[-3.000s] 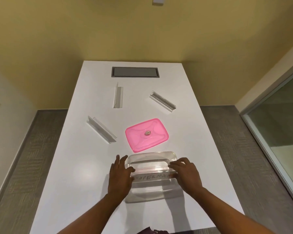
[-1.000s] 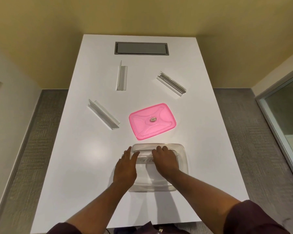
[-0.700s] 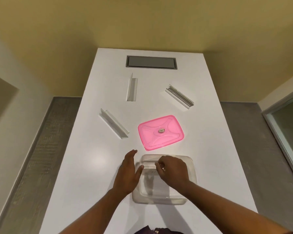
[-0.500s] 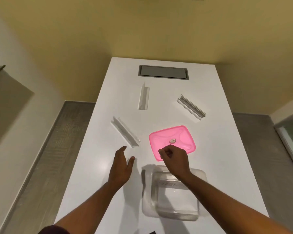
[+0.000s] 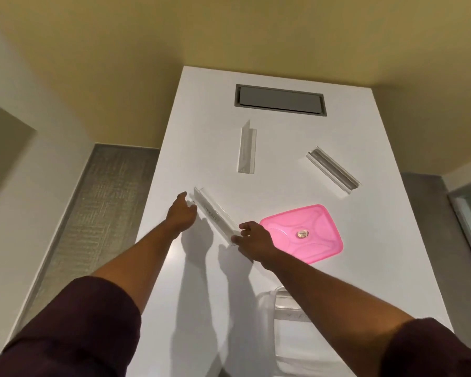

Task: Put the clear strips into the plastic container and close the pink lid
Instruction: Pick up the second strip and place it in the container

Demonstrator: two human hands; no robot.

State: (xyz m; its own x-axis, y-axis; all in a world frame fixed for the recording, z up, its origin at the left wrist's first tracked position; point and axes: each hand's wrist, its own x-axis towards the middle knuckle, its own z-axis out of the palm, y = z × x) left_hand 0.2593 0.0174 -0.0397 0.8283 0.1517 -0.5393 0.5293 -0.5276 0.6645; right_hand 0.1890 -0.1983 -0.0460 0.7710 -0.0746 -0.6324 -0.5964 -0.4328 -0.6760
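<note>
Gripping opposite ends of strip (image 5: 215, 214) at frame centre, left hand (image 5: 181, 214) and right hand (image 5: 254, 242) apart; lid (image 5: 302, 235) just right on tabletop (image 5: 201, 295).

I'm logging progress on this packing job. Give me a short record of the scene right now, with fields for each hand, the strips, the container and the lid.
left hand: at the far end of the nearest clear strip, fingers touching it
right hand: at that strip's near end, fingers on it
strip lifted: cannot tell
other strips: middle strip and right strip lie untouched on the table
plastic container: open, near edge, one strip already inside
pink lid: flat on the table, off the container
</note>
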